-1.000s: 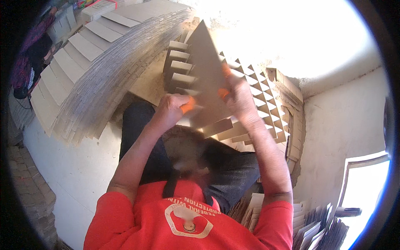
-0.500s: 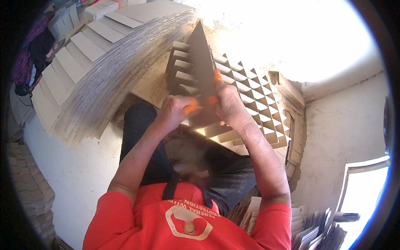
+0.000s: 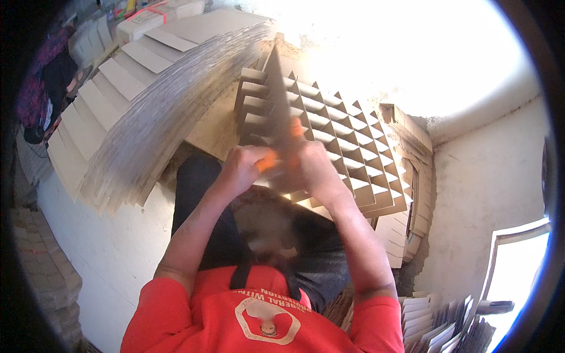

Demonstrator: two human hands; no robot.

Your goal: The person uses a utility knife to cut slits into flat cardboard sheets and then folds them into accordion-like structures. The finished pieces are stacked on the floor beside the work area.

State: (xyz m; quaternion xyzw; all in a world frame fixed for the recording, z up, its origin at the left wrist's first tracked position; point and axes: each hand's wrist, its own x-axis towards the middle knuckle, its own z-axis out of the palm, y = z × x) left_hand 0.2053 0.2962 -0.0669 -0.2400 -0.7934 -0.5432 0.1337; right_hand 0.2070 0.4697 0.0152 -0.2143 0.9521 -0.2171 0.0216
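Ahead of me lies a cardboard divider grid (image 3: 344,132) of crossed slotted strips, its cells facing up. Over its left part stands a cardboard strip (image 3: 278,88), seen nearly edge-on and blurred. My right hand (image 3: 319,170) is closed on the strip's right side, an orange covering on its fingers. At the near end, my left hand (image 3: 240,169) is closed with its orange-covered thumb and fingers against the strip. Motion blur partly hides both sets of fingertips.
A long fanned stack of cardboard strips (image 3: 159,106) curves along the left. Folded cardboard pieces (image 3: 415,206) lie beyond the grid's right side, near a pale wall (image 3: 477,165). More cardboard sheets (image 3: 432,323) stand at lower right. A white box (image 3: 141,26) sits at far left.
The strip has turned from showing its broad face to nearly edge-on, and its top has shifted slightly left. My right hand has moved left and a little nearer, closer to my left hand.
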